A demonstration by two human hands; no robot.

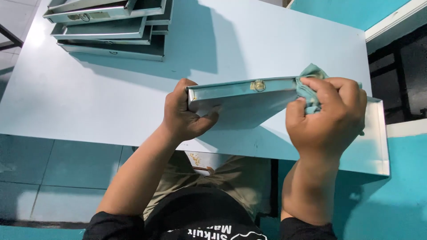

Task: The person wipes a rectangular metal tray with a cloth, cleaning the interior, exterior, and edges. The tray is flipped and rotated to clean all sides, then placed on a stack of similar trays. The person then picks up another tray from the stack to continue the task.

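My left hand [184, 113] grips the left end of a shallow pale-blue metal drawer [240, 100], tilted up on edge above the table, its front face with a small ring pull [258, 85] turned toward me. My right hand [327, 118] is closed on a crumpled teal cloth [309, 86] and presses it against the drawer's right end. The cloth and my right hand hide that end.
A stack of several similar metal drawers [111, 31] lies at the far left of the light-blue table [267, 40]. A white tray-like lid edge [378, 133] sits at the table's right. Teal wall and dark shelving are at far right; tiled floor lies left.
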